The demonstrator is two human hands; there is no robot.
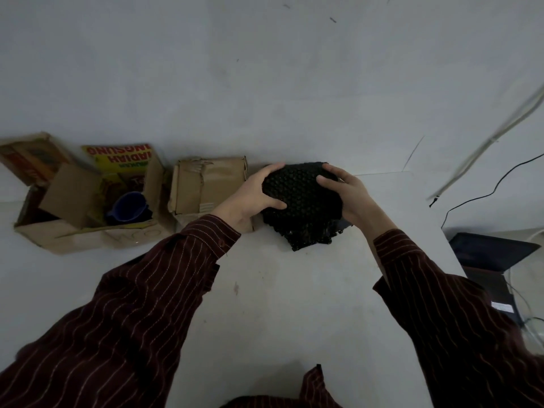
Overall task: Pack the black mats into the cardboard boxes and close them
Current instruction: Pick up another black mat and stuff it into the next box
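The person's left hand (250,198) and right hand (348,195) curl round opposite sides of the stack of black studded mats (303,207), probably to keep the pile square for lifting. The stack appears to rest at the far edge of the white table (279,304). A closed brown cardboard box (209,189) stands just left of it, and an open-flapped cardboard box (88,231) farther left.

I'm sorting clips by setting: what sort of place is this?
Probably a home or small workroom, not a warehouse. A plain white table stands against a bare, scuffed wall. A worn open box and a shut box sit on it. What looks like a laptop and loose cables are at the right.
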